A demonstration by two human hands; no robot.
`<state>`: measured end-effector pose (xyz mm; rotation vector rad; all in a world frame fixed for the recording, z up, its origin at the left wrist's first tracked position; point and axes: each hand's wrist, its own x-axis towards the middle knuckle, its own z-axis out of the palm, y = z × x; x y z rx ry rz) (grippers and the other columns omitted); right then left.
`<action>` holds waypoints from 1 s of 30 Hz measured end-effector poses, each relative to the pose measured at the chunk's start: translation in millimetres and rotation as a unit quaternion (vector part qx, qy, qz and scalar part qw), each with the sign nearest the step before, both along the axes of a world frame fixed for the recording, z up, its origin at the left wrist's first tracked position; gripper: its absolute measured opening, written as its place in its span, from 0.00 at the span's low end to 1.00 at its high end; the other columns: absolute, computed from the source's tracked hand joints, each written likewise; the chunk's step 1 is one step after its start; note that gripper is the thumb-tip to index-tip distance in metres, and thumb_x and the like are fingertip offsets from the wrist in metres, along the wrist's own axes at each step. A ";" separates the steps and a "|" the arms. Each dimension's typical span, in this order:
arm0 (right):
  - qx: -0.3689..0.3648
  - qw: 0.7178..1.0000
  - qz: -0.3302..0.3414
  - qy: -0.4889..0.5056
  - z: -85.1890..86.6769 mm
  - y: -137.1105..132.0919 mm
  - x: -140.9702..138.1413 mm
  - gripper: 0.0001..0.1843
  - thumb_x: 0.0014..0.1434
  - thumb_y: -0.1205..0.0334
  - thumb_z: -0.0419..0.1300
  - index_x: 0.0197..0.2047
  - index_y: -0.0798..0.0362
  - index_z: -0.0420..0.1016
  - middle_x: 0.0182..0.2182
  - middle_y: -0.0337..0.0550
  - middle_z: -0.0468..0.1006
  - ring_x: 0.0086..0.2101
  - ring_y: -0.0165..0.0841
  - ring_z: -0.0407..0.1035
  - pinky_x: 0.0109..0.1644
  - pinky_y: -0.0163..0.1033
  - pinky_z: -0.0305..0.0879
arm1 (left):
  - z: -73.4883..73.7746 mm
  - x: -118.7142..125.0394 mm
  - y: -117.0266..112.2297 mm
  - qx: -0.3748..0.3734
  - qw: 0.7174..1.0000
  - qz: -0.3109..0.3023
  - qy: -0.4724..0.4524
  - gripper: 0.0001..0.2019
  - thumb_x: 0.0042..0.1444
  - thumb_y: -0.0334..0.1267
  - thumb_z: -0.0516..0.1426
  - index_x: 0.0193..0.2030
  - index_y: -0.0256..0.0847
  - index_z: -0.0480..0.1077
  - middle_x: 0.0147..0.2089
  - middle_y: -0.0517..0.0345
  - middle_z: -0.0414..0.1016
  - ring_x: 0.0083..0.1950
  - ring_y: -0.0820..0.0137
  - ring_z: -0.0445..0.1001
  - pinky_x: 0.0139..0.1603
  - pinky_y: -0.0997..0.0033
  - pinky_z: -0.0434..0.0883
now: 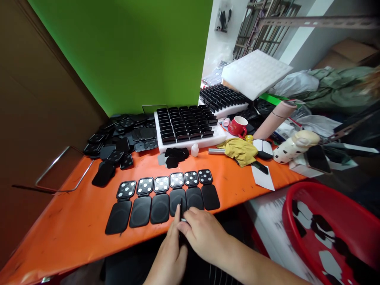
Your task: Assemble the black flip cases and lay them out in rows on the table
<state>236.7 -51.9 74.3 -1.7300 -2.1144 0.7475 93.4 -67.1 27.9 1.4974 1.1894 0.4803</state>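
Observation:
A row of several opened black hinged cases (pixel 162 200) lies near the front edge of the orange table (pixel 74 225), each with a white-dotted square upper half. My left hand (pixel 170 255) and my right hand (pixel 202 233) meet just below the row's right part. Both are closed around a thin black tool (pixel 181 209) that stands upright between them, its tip over one of the cases.
A heap of black case parts (pixel 118 138) lies at the back left. White foam trays of black parts (pixel 185 124) stand behind, beside a red mug (pixel 238 126), a yellow cloth (pixel 240 150) and a small white bottle (pixel 194 149). A red basin (pixel 329 233) with scraps sits low right.

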 end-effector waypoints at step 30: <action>-0.039 0.970 -0.099 0.217 -3.6 1.2 10.8 0.16 0.58 0.58 0.53 0.21 0.54 0.59 0.23 0.36 0.64 0.26 0.26 0.60 0.29 0.32 0.53 | 12.1 -5.2 -5.8 0.021 0.990 -0.113 0.085 0.37 0.44 0.21 0.48 0.65 0.37 0.47 0.65 0.47 0.53 0.65 0.63 0.52 0.63 0.62 0.52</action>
